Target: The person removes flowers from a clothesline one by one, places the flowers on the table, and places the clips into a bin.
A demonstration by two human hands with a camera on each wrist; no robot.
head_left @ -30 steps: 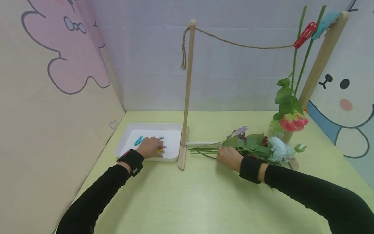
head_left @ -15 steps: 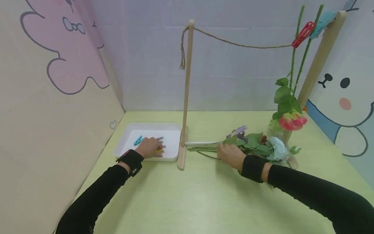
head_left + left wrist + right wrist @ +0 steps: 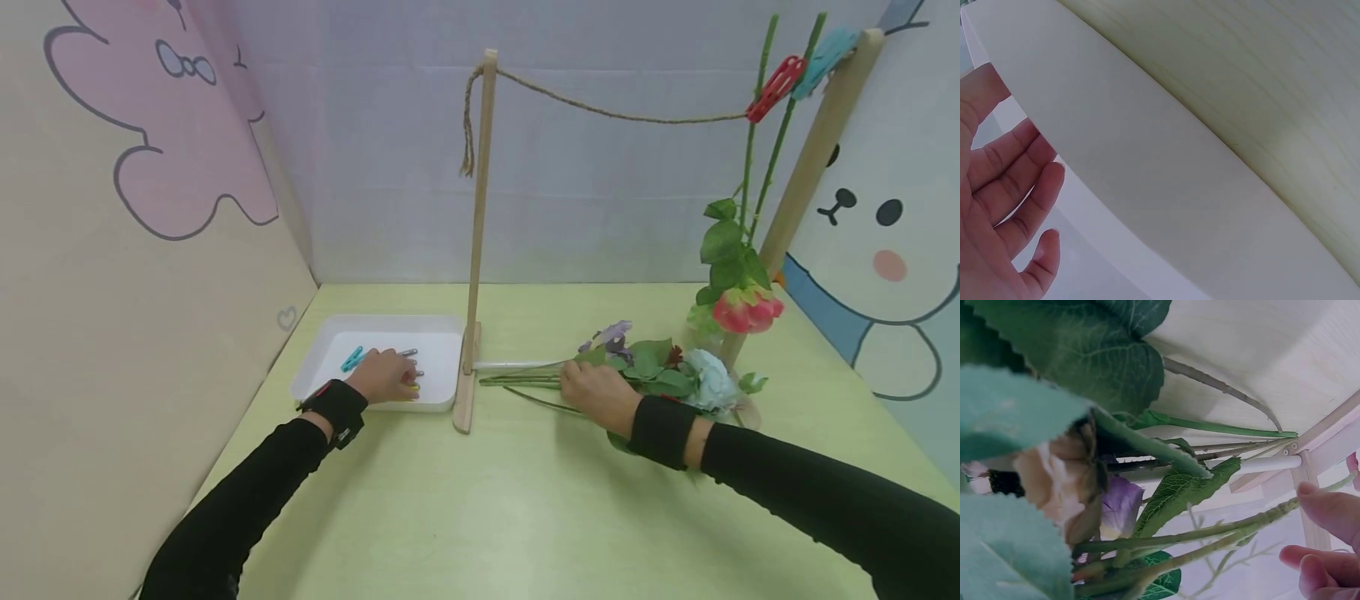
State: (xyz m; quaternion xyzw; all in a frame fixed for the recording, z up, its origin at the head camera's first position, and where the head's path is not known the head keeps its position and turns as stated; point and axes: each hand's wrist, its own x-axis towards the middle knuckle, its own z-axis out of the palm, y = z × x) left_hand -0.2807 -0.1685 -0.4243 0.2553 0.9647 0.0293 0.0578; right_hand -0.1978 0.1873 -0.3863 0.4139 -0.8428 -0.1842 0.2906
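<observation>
My left hand point(image 3: 385, 377) is inside the white tray point(image 3: 298, 385), over small clothespins. A yellow bit shows at its fingertips; in the left wrist view the tray wall point(image 3: 1116, 125) hides the thumb and the fingertips, so a grip cannot be made out. A turquoise clothespin point(image 3: 352, 359) lies beside this hand. My right hand point(image 3: 602, 395) is low at the bunch of artificial flowers on the table. The right wrist view shows its thumb point(image 3: 1329, 509) against a green flower stem point(image 3: 1266, 515), which it pinches; the index finger is hidden. Leaves and a blue flower point(image 3: 711, 379) lie by the wrist.
A wooden post point(image 3: 482, 225) stands between tray and flowers. A rope point(image 3: 600, 112) runs from it to the right post point(image 3: 821, 175). There a red clothespin point(image 3: 777, 88) and a light blue clothespin point(image 3: 825, 62) hold stems, with a pink flower point(image 3: 746, 310) hanging down.
My right hand has shifted slightly right along the stems, and a leaf now shows below its wrist. My left hand stays in the tray, with less of the yellow bit visible.
</observation>
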